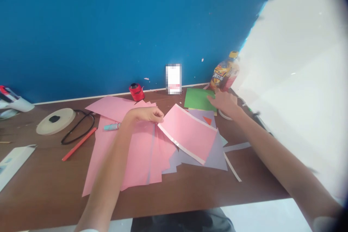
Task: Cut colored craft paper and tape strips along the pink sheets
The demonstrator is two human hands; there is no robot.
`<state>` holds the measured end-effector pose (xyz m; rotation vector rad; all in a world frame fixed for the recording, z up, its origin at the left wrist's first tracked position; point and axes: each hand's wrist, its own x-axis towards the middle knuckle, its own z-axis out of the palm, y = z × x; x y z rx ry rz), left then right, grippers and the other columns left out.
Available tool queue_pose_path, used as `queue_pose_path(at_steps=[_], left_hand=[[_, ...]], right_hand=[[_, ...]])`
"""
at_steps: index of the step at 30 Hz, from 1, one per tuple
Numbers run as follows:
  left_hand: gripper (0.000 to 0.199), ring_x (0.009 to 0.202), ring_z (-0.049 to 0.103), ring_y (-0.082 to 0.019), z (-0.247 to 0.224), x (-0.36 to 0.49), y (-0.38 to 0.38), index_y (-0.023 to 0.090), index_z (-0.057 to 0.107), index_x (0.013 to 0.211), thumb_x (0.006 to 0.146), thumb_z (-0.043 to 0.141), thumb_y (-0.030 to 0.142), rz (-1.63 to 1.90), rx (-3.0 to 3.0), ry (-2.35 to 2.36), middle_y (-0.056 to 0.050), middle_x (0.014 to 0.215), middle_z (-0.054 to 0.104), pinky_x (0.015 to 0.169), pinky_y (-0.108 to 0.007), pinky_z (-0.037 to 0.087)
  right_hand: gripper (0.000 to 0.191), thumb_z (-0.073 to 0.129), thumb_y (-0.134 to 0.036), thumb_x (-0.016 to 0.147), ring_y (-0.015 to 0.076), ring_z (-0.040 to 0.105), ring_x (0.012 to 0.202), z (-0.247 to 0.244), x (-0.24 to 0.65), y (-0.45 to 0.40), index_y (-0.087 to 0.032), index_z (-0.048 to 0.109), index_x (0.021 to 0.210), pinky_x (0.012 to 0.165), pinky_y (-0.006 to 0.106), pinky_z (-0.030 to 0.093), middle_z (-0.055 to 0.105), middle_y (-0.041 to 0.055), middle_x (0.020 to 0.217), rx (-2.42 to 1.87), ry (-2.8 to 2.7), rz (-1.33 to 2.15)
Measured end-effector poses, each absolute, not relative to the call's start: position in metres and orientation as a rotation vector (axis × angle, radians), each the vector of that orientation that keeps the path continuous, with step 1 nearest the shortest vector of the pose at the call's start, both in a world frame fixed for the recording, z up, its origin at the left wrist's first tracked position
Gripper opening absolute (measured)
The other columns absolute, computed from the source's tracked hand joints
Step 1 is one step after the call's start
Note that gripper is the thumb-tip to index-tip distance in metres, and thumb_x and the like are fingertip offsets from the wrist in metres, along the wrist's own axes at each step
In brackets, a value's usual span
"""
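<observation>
- Pink card (189,130) with white edges is just right of the left hand (149,114), in the gap between both hands. That hand pinches one corner with thumb and finger.
- The right hand (224,99) is farther away, with its fingers apart, over by the green paper (199,98). I cannot tell if it touches it.
- The card might bend or get a crease if the left hand tugs, since only one corner is held.
- The purple paper (213,150) under the card might slide if the card rubs on it.
- The bottle (225,76) stands right by the right fingertips, so a bump might tip it.
- Loose pink sheets (140,156) lie under the left hand and could get pushed out of place.
- A thin white strip (233,168) lies nearer the person than the right hand.
- Past the left hand is a red roll (136,93). A blue tube (111,127) and a red stick (78,145) lie to its left.
</observation>
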<state>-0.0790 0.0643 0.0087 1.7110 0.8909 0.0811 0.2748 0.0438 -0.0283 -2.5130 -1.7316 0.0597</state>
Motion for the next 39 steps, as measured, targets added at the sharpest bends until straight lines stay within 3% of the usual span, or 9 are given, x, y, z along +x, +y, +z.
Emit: queue_pose_path(at_steps=[4, 10, 18, 24, 26, 28, 31, 35, 39], left_hand=[[0.022, 0.041, 0.040, -0.012, -0.003, -0.069, 0.065, 0.022, 0.055, 0.042, 0.050, 0.073, 0.013, 0.082, 1.725, 0.920, 0.001, 0.046, 0.047, 0.041, -0.026, 0.023], [0.027, 0.032, 0.028, -0.008, -0.022, -0.057, 0.067, 0.022, 0.048, 0.037, 0.046, 0.067, 0.004, 0.117, 1.880, 1.075, 0.005, 0.038, 0.042, 0.041, -0.028, 0.006], [0.018, 0.051, 0.043, -0.014, -0.029, -0.042, 0.067, 0.023, 0.062, 0.058, 0.066, 0.065, 0.008, 0.413, 2.189, 1.141, 0.000, 0.060, 0.059, 0.050, -0.027, 0.019], [0.010, 0.070, 0.053, -0.018, -0.047, -0.022, 0.062, 0.022, 0.063, 0.070, 0.079, 0.062, 0.018, 0.668, 2.146, 1.142, -0.004, 0.077, 0.063, 0.059, -0.026, 0.030], [0.009, 0.082, 0.058, -0.018, -0.056, -0.009, 0.058, 0.022, 0.066, 0.087, 0.087, 0.059, 0.027, 0.834, 2.004, 1.148, -0.005, 0.090, 0.067, 0.069, -0.026, 0.038], [0.029, 0.095, 0.061, -0.019, -0.065, 0.004, 0.055, 0.023, 0.062, 0.115, 0.091, 0.058, 0.039, 0.965, 1.724, 1.092, -0.008, 0.109, 0.067, 0.079, -0.029, 0.044], [0.052, 0.108, 0.062, -0.022, -0.070, 0.018, 0.053, 0.023, 0.054, 0.128, 0.088, 0.060, 0.056, 1.062, 1.311, 0.812, -0.012, 0.129, 0.061, 0.086, -0.034, 0.051], [0.069, 0.117, 0.061, -0.028, -0.064, 0.018, 0.047, 0.020, 0.060, 0.120, 0.080, 0.055, 0.076, 1.029, 1.034, 0.496, -0.015, 0.126, 0.064, 0.091, -0.040, 0.053], [0.066, 0.116, 0.063, -0.028, -0.062, 0.016, 0.039, 0.021, 0.062, 0.120, 0.071, 0.075, 0.064, 1.023, 0.996, 0.426, -0.012, 0.118, 0.068, 0.093, -0.041, 0.054]], right_hand=[[0.074, 0.049, -0.066, 0.088, 0.0418, 0.059, 0.117, -0.040, 0.275, 0.046, -0.012, 0.047, 0.138, 0.089, 0.054, 0.047, 0.063, 0.0249, 0.123, -2.431, -1.719, 0.033], [0.061, 0.061, -0.044, 0.084, 0.0380, 0.056, 0.117, -0.043, 0.276, 0.047, -0.013, 0.048, 0.134, 0.089, 0.048, 0.048, 0.061, 0.0231, 0.125, -2.338, -1.762, -0.043], [0.068, 0.050, -0.013, 0.078, 0.0306, 0.065, 0.092, -0.036, 0.272, 0.051, -0.014, 0.039, 0.145, 0.083, 0.045, 0.050, 0.070, 0.0156, 0.108, -1.995, -1.606, 0.082], [0.031, 0.050, -0.015, 0.078, 0.0183, 0.063, 0.080, -0.018, 0.273, 0.051, -0.019, 0.066, 0.104, 0.079, 0.035, 0.051, 0.069, 0.0059, 0.094, -1.541, -1.432, 0.144], [0.026, 0.053, -0.014, 0.077, 0.0150, 0.061, 0.074, -0.009, 0.272, 0.048, -0.019, 0.067, 0.098, 0.071, 0.032, 0.050, 0.066, 0.0045, 0.090, -1.423, -1.288, 0.140], [0.022, 0.056, -0.016, 0.077, 0.0116, 0.057, 0.069, -0.003, 0.270, 0.047, -0.018, 0.066, 0.096, 0.063, 0.028, 0.046, 0.064, 0.0041, 0.088, -1.296, -1.170, 0.231], [0.020, 0.062, -0.019, 0.075, 0.0088, 0.052, 0.064, -0.004, 0.264, 0.049, -0.017, 0.065, 0.095, 0.057, 0.026, 0.042, 0.062, 0.0034, 0.085, -1.214, -1.079, 0.411], [0.019, 0.066, -0.019, 0.068, 0.0112, 0.056, 0.070, -0.015, 0.252, 0.049, -0.018, 0.064, 0.088, 0.064, 0.027, 0.047, 0.063, 0.0007, 0.082, -1.214, -1.106, 0.540], [0.018, 0.064, -0.021, 0.064, 0.0119, 0.053, 0.062, -0.027, 0.240, 0.048, -0.022, 0.061, 0.082, 0.054, 0.025, 0.045, 0.058, -0.0033, 0.072, -1.261, -1.073, 0.661]])
